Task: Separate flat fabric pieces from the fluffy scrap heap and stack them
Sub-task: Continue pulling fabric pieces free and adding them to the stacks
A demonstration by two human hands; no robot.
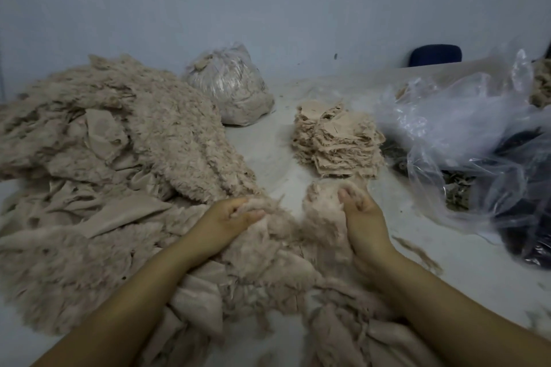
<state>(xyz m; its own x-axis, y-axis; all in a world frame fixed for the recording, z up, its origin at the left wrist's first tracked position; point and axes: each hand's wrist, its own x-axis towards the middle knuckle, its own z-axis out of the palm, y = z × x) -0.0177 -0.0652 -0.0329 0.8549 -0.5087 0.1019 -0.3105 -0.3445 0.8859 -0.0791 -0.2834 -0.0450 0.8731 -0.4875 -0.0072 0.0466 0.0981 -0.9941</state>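
A large heap of beige fluffy scraps (113,158) covers the left and the front of the pale surface. A neat stack of flat beige fabric pieces (337,140) stands behind my hands, right of centre. My left hand (226,220) grips a tuft of fluffy scrap at the heap's right edge. My right hand (360,211) holds another fluffy piece (322,208), its fingers curled into the fluff. The two hands are a short way apart, just in front of the stack.
A tied clear bag stuffed with beige scraps (229,86) sits at the back by the wall. Crumpled clear plastic bags (465,134) with dark contents fill the right side. A dark blue object (435,55) stands at the far right against the wall.
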